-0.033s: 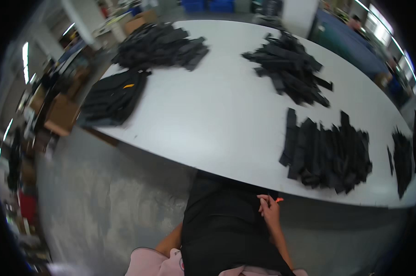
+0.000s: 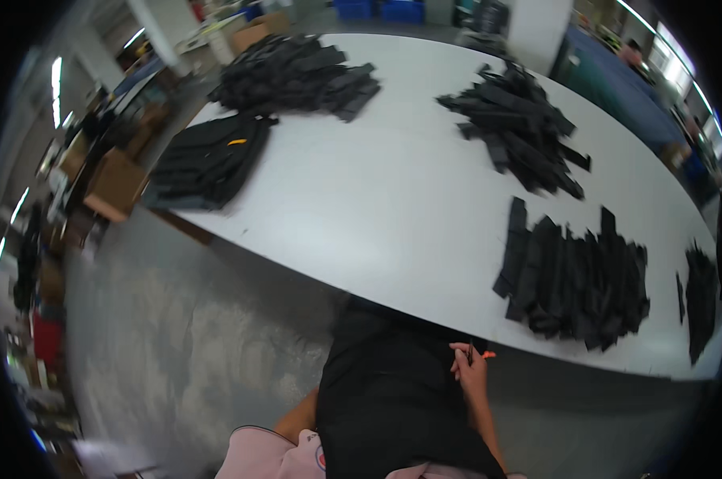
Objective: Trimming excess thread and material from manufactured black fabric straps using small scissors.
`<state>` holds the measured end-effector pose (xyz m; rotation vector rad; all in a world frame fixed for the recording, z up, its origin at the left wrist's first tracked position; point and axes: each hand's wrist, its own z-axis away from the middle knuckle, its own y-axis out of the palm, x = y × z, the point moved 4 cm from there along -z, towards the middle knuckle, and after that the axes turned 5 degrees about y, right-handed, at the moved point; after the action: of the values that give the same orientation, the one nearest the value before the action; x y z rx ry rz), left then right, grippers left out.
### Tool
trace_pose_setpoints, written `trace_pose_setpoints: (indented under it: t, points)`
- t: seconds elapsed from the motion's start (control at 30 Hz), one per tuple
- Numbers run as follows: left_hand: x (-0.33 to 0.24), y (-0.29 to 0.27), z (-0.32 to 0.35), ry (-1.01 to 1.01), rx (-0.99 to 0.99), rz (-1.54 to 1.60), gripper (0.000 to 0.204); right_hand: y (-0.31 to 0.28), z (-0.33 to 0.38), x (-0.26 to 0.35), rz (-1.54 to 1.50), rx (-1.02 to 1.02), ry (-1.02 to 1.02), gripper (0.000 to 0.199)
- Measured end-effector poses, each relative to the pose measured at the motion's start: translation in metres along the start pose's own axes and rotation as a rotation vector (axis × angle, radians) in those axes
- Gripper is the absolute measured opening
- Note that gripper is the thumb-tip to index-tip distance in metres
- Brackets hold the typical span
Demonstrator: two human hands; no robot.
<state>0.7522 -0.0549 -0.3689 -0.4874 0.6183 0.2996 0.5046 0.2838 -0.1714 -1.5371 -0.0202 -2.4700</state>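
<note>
Closest in, a large piece of black fabric (image 2: 389, 399) hangs in front of the person's body, running from the near edge of the table down toward the lower edge of the view. The right hand (image 2: 469, 369) sits at the fabric's upper right edge, fingers curled and pinched around a small slim tool with an orange-red tip (image 2: 482, 353) that pokes out just to the right of the knuckles; whether the hand also grips the cloth itself I cannot tell. The left hand is hidden behind the fabric, with only a bare forearm (image 2: 297, 417) showing at its lower left, so its state cannot be told. Just beyond lies the white table (image 2: 393, 191), its near edge touching the top of the fabric. On it, to the right and nearest, a row of black strips (image 2: 576, 283) lies overlapped side by side, with a smaller black pile (image 2: 700, 299) at the far right rim. Further back on the left is a flat stack of black pieces (image 2: 209, 160), then a loose heap of black strips (image 2: 516, 128) right of centre, and another heap (image 2: 297, 73) at the far left end. Cardboard boxes (image 2: 114, 184) stand on the grey floor left of the table
</note>
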Motion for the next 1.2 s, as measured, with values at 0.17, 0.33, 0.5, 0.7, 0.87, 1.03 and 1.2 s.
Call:
trace_pose_setpoints:
  t: [0.17, 0.33, 0.5, 0.7, 0.87, 1.03, 1.2]
  points:
    - [0.002, 0.018, -0.003, 0.000, 0.057, 0.131, 0.042, 0.051, -0.018, 0.034, -0.114, 0.187, 0.121, 0.020]
    - [-0.012, 0.039, -0.018, 0.029, 0.178, 0.179, 0.040, 0.077, -0.064, 0.062, -0.158, 0.220, 0.155, 0.025]
    - [-0.145, -0.031, -0.020, 0.178, -0.665, 0.123, 0.024, 0.091, -0.099, 0.065, -0.146, 0.140, 0.100, 0.024]
    - [-0.461, -0.069, -0.011, 1.401, -0.572, -0.514, 0.031, 0.093, -0.100, 0.063, -0.073, 0.102, 0.043, 0.024]
    - [-0.573, -0.029, -0.146, 1.501, -0.438, -1.061, 0.057, 0.099, -0.098, 0.062, -0.030, 0.075, 0.099, 0.023]
    - [-0.598, -0.077, -0.270, 1.016, -0.638, -1.034, 0.065, 0.102, -0.087, 0.065, -0.051, 0.034, 0.155, 0.023]
    - [-0.541, -0.130, -0.271, 0.869, -0.567, -0.933, 0.065, 0.102, -0.089, 0.048, -0.042, 0.029, 0.146, 0.021]
